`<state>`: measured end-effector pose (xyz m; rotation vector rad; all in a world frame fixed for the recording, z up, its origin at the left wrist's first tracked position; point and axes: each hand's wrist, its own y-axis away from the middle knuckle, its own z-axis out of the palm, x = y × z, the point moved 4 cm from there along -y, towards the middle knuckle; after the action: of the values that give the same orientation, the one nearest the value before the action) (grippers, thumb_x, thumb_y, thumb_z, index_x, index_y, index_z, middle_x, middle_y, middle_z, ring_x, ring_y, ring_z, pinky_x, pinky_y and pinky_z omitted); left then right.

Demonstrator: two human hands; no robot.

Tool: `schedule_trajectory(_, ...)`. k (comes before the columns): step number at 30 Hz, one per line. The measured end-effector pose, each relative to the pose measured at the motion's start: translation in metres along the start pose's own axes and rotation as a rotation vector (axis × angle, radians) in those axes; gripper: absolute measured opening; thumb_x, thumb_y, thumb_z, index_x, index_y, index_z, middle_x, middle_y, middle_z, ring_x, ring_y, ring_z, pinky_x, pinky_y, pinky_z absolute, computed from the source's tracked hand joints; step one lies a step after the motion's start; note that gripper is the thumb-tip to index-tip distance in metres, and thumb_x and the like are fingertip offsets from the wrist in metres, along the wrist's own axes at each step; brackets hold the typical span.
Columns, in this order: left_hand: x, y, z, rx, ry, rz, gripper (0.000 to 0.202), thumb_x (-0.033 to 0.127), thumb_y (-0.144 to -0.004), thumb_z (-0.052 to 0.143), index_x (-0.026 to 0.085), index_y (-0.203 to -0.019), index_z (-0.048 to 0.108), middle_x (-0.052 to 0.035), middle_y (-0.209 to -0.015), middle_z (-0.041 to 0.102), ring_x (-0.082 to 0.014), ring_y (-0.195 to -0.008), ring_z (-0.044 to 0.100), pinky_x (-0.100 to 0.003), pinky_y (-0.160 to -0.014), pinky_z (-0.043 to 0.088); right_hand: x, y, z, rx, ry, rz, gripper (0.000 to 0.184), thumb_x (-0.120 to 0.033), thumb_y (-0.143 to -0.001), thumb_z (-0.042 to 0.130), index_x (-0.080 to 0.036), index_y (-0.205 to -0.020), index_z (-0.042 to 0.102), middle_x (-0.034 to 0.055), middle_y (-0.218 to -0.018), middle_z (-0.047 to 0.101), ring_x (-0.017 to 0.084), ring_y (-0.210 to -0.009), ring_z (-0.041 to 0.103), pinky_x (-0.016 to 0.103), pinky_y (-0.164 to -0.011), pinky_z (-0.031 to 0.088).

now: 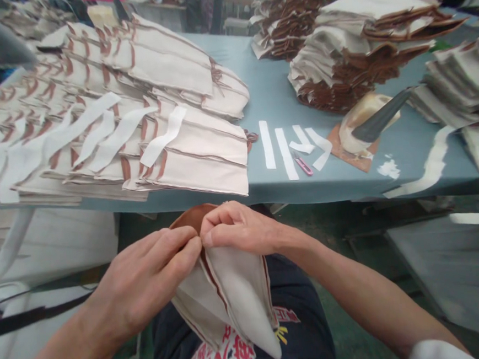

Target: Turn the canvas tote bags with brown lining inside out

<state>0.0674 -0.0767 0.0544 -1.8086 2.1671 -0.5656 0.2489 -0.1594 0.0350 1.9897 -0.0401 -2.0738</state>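
A cream fabric piece with brown seam edges (242, 290) hangs over my lap, and a brown part of it shows at its top. My left hand (147, 270) pinches its upper edge between thumb and fingers. Right beside it, my right hand (239, 226) grips the same edge with curled fingers, and the fingertips of both hands nearly meet at the brown seam. The exact spot under the fingertips is hidden.
Stacked cream pieces with brown edges (205, 160) cover the table's left, with white strips (99, 141) on top. Further right lie pink thread snips (303, 164), loose white strips (266, 144) and a glue-caked container with a dark-handled brush (378, 121). More piles (339, 72) stand behind.
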Motion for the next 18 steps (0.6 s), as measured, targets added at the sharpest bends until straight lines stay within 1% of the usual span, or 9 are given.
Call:
schedule_trajectory(1, 0.0, 0.003, 0.002, -0.02, 0.028, 0.002, 0.046, -0.002, -0.105, 0.047, 0.02, -0.142, 0.065, -0.0116, -0.12, 0.086, -0.0265, -0.098, 0.086, -0.036, -0.091, 0.071, 0.001, -0.001, 0.002, -0.012, -0.028, -0.004, 0.022, -0.04, -0.083, 0.062, -0.02, -0.074, 0.062, -0.0068, -0.067, 0.05, 0.01, -0.063, 0.039, 0.025, -0.057, 0.032)
schedule_trajectory(3, 0.002, 0.007, 0.003, -0.007, 0.07, -0.037, 0.047, -0.001, -0.105, 0.05, 0.022, -0.144, 0.066, -0.0113, -0.125, 0.085, -0.0263, -0.105, 0.086, -0.036, -0.097, 0.071, 0.0, -0.001, 0.005, -0.006, -0.036, -0.022, 0.02, -0.038, -0.081, 0.061, -0.02, -0.073, 0.061, -0.0066, -0.066, 0.05, 0.01, -0.062, 0.04, 0.025, -0.056, 0.031)
schedule_trajectory(6, 0.009, 0.001, -0.002, 0.103, 0.095, -0.177, 0.031, 0.005, -0.107, 0.059, 0.022, -0.131, 0.068, -0.0099, -0.12, 0.086, -0.0238, -0.106, 0.087, -0.031, -0.099, 0.071, -0.01, 0.005, 0.011, 0.079, 0.061, -0.117, 0.013, -0.03, -0.079, 0.059, -0.021, -0.069, 0.057, -0.0076, -0.064, 0.046, 0.009, -0.061, 0.039, 0.023, -0.056, 0.031)
schedule_trajectory(8, 0.015, -0.008, -0.007, 0.13, 0.143, -0.28, 0.024, 0.008, -0.106, 0.059, 0.023, -0.124, 0.064, -0.0059, -0.109, 0.085, -0.0204, -0.096, 0.087, -0.027, -0.092, 0.07, -0.019, 0.012, 0.015, 0.159, 0.177, -0.208, 0.009, -0.024, -0.078, 0.058, -0.022, -0.07, 0.055, -0.0077, -0.063, 0.046, 0.01, -0.061, 0.041, 0.022, -0.057, 0.032)
schedule_trajectory(11, 0.022, -0.018, -0.014, 0.1, 0.163, -0.364, 0.021, 0.011, -0.103, 0.054, 0.025, -0.117, 0.06, 0.0002, -0.095, 0.081, -0.0173, -0.08, 0.083, -0.024, -0.079, 0.067, -0.026, 0.024, 0.018, 0.255, 0.352, -0.318, 0.008, -0.02, -0.081, 0.056, -0.02, -0.073, 0.058, -0.0059, -0.063, 0.054, 0.009, -0.06, 0.046, 0.022, -0.057, 0.033)
schedule_trajectory(14, 0.02, -0.019, -0.019, 0.1, 0.218, -0.371, 0.018, 0.012, -0.102, 0.054, 0.026, -0.112, 0.061, 0.0022, -0.089, 0.077, -0.0166, -0.075, 0.078, -0.025, -0.075, 0.062, -0.026, 0.03, 0.017, 0.298, 0.476, -0.369, 0.011, -0.02, -0.084, 0.055, -0.019, -0.077, 0.064, -0.0038, -0.065, 0.062, 0.009, -0.057, 0.049, 0.022, -0.055, 0.033)
schedule_trajectory(16, 0.015, -0.018, -0.02, 0.085, 0.339, -0.368, 0.017, 0.014, -0.103, 0.055, 0.027, -0.109, 0.064, 0.0034, -0.087, 0.076, -0.0157, -0.072, 0.075, -0.025, -0.071, 0.058, -0.025, 0.031, 0.016, 0.312, 0.546, -0.387, 0.012, -0.019, -0.085, 0.055, -0.019, -0.078, 0.065, -0.0034, -0.065, 0.063, 0.009, -0.057, 0.05, 0.022, -0.055, 0.034)
schedule_trajectory(18, 0.009, -0.018, -0.019, 0.031, 0.452, -0.369, 0.018, 0.014, -0.106, 0.054, 0.027, -0.108, 0.067, 0.0055, -0.085, 0.075, -0.0136, -0.067, 0.071, -0.023, -0.066, 0.054, -0.026, 0.031, 0.016, 0.318, 0.592, -0.413, 0.012, -0.019, -0.085, 0.056, -0.019, -0.078, 0.065, -0.0033, -0.065, 0.064, 0.009, -0.056, 0.051, 0.022, -0.055, 0.034)
